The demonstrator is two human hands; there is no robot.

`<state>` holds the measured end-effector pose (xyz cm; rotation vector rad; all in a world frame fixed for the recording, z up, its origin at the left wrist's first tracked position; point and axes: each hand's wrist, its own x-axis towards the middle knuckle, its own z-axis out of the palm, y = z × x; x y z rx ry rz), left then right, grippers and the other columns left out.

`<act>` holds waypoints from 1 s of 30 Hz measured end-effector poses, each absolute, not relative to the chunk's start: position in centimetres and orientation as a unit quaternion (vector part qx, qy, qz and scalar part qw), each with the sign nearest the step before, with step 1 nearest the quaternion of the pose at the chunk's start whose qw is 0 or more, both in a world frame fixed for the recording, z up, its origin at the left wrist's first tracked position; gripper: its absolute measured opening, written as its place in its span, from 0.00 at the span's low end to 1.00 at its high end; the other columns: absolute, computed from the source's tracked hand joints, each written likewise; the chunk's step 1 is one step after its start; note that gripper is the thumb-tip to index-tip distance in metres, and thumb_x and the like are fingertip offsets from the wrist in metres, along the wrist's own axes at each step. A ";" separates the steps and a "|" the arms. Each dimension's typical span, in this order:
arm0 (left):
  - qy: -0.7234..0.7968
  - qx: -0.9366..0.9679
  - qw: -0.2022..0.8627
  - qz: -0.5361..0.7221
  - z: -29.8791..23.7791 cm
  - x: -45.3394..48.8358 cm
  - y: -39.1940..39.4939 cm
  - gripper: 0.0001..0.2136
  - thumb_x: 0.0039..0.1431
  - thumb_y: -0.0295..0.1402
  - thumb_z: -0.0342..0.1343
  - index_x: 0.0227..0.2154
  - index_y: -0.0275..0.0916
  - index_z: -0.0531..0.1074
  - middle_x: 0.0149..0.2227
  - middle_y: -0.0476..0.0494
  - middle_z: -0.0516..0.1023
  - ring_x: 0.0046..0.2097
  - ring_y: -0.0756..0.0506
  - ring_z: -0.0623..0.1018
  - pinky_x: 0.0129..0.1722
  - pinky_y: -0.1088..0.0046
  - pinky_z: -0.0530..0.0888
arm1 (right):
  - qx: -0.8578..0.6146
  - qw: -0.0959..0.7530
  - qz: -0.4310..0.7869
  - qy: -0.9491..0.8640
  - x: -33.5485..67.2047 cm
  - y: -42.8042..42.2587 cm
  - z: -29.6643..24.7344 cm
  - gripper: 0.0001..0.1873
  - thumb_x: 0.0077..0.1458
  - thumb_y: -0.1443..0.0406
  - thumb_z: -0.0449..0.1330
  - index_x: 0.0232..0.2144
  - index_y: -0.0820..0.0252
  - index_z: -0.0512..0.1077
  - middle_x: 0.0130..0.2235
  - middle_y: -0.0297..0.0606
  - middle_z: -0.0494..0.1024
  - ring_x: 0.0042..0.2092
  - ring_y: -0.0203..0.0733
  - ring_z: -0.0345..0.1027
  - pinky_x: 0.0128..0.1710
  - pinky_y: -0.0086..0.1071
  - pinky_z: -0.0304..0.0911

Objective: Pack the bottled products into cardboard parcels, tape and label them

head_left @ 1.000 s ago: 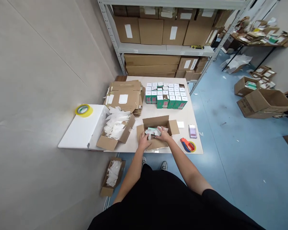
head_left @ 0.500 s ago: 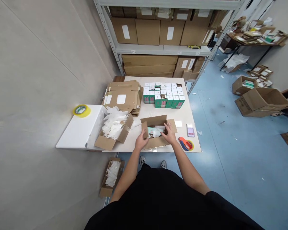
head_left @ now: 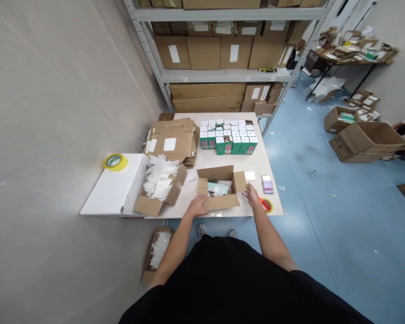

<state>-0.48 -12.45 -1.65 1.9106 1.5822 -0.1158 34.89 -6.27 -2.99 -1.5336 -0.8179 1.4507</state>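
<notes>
At far left, a yellow tape roll [head_left: 123, 164] lies on a white block [head_left: 104, 195]; beside it stands an open carton [head_left: 175, 188] heaped with white paper [head_left: 160, 180], with flattened cartons [head_left: 180, 130] stacked behind. The left hand [head_left: 197, 206], fingers loosely spread, rests against the left front corner of the packing carton [head_left: 221, 203]. This carton stands open near the front edge of the worktop [head_left: 216, 158]; inside lie a green package [head_left: 211, 186] and crumpled white paper [head_left: 219, 191]. Behind it, well apart, are rows of green-and-white boxes [head_left: 236, 146]. A white card [head_left: 249, 176] lies just beyond the right flap. The right hand [head_left: 252, 195], half a second ago over the opening, is now outside it, fingertips at that flap; whether they pinch it cannot be told. Both hands are thus clear of the contents, and handling appears to pass to the carton itself. At far right, an orange-red tool [head_left: 265, 205], partly hidden, lies below a lilac stack [head_left: 267, 186].
</notes>
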 end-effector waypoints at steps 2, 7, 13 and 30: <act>0.597 0.718 0.358 0.007 -1.6 -1.6 -12.2 0.42 0.50 0.40 0.67 0.71 0.42 0.65 0.74 0.39 0.61 0.77 0.35 0.52 0.72 0.59 0.60 | -0.568 0.426 0.600 -0.370 33.5 -5.9 -2.6 0.31 0.62 0.42 0.54 0.56 0.52 0.77 0.60 0.44 0.79 0.62 0.52 0.73 0.59 0.48 0.70; 0.634 0.650 0.405 0.106 -1.1 -2.9 -11.3 0.27 0.58 0.40 0.63 0.61 0.40 0.77 0.64 0.39 0.76 0.72 0.39 0.67 0.69 0.66 0.65 | -0.550 0.321 0.578 -0.510 31.5 -5.2 -1.6 0.26 0.53 0.44 0.68 0.45 0.53 0.84 0.52 0.44 0.84 0.63 0.58 0.71 0.66 0.51 0.61; 0.723 0.568 0.333 0.206 -0.9 -1.2 -10.3 0.27 0.62 0.41 0.62 0.64 0.42 0.72 0.60 0.39 0.79 0.61 0.38 0.78 0.63 0.62 0.73 | -0.552 0.377 0.570 -0.477 32.4 -5.4 -3.0 0.30 0.51 0.45 0.69 0.51 0.54 0.80 0.56 0.45 0.82 0.59 0.55 0.73 0.59 0.46 0.67; 0.683 0.716 0.141 0.026 3.6 2.0 -0.6 0.35 0.60 0.30 0.58 0.72 0.42 0.61 0.69 0.33 0.68 0.73 0.30 0.59 0.73 0.47 0.52 | -0.751 0.249 0.324 -0.519 28.7 -5.9 -5.5 0.49 0.55 0.56 0.66 0.73 0.56 0.53 0.71 0.53 0.60 0.70 0.62 0.57 0.65 0.49 0.61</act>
